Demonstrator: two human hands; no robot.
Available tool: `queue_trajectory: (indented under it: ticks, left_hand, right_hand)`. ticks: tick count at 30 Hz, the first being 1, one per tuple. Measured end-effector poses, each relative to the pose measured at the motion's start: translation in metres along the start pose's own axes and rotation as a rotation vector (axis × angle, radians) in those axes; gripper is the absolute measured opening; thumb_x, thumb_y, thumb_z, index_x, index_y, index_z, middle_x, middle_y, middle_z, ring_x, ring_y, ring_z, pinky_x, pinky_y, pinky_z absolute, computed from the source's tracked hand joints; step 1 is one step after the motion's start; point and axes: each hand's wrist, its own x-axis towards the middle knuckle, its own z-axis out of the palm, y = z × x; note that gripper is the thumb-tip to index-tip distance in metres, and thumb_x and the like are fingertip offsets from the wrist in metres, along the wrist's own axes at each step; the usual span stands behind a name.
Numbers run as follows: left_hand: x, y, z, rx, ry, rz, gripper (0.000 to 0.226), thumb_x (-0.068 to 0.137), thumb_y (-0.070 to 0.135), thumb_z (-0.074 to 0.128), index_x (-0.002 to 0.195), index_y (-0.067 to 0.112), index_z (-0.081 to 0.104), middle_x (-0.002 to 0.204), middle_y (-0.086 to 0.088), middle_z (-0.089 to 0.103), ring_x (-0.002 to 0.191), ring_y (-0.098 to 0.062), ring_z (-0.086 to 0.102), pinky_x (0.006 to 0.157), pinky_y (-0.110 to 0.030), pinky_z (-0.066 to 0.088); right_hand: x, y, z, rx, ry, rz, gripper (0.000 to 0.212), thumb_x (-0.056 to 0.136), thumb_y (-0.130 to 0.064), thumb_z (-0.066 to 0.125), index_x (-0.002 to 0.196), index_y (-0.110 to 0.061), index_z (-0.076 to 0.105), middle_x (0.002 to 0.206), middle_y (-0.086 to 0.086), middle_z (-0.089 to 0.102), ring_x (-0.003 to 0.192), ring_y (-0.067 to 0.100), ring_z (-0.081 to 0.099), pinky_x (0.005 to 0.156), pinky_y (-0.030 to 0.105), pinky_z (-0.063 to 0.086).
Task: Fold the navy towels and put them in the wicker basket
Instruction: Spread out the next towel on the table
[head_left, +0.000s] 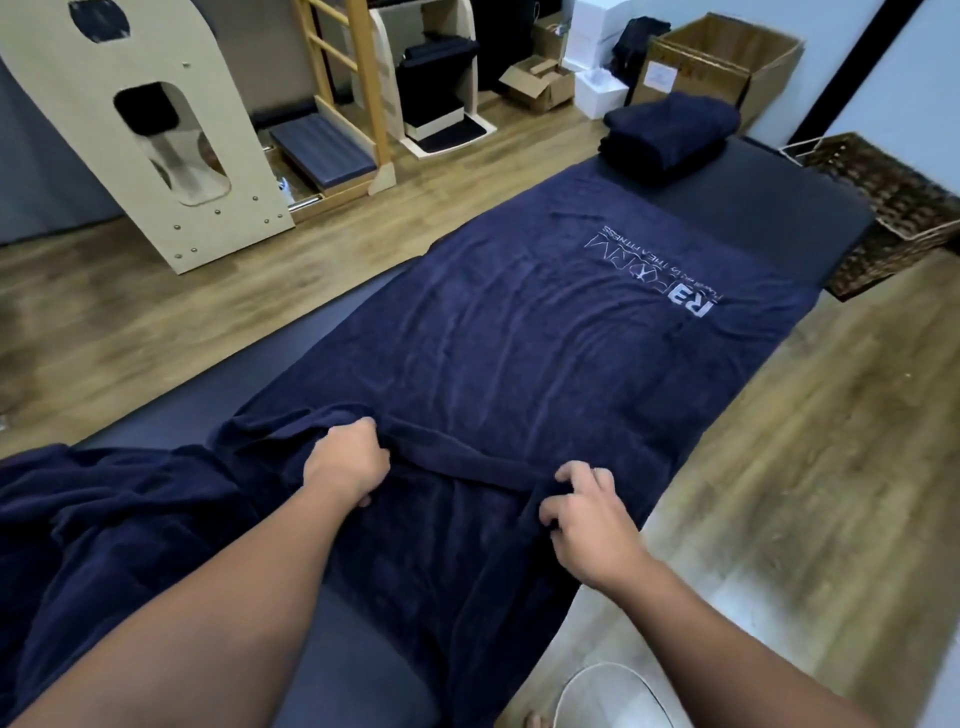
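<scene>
Heap of navy towels (78, 519) bunched at the left. Left hand (345, 462), fingers curled tight on a fold of the spread towel (545, 353) lying flat along the worktop (810, 208). Right hand (592, 514), fingers bent, pinching the same near edge. Folded stack (670, 135) far up, wicker basket (893, 208) just beside the worktop's far end. Probably starting the first fold: lift near edge, carry toward far edge, keep corners even.

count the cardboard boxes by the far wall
2: a small open cardboard box on the floor, and a large open cardboard box to its right, in the corner. More may be hidden behind the white boxes.
</scene>
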Motion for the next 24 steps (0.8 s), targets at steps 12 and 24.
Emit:
queue_trajectory:
  ticks: [12,24]
  left_hand:
    - [0.070,0.063,-0.052,-0.023,0.179,0.255,0.030,0.093,0.019,0.061,0.117,0.006,0.047,0.125,-0.015,0.051,0.110,-0.039,0.056,0.084,-0.044,0.048]
    - [0.100,0.063,-0.027,0.085,-0.065,0.279,0.066,0.100,0.041,0.045,0.153,0.054,0.007,0.091,0.002,0.066,0.043,-0.019,0.067,0.061,-0.035,0.060]
  right_hand:
    - [-0.001,0.065,-0.035,0.124,0.343,0.666,0.029,0.082,-0.004,0.053,0.108,-0.014,0.062,0.107,0.008,0.056,0.101,0.034,0.057,0.077,0.036,0.042]
    - [0.054,0.048,-0.011,0.242,0.071,0.757,0.030,0.089,-0.039,0.069,0.109,-0.026,0.049,0.143,0.012,0.033,0.130,0.037,0.037,0.103,0.048,0.042]
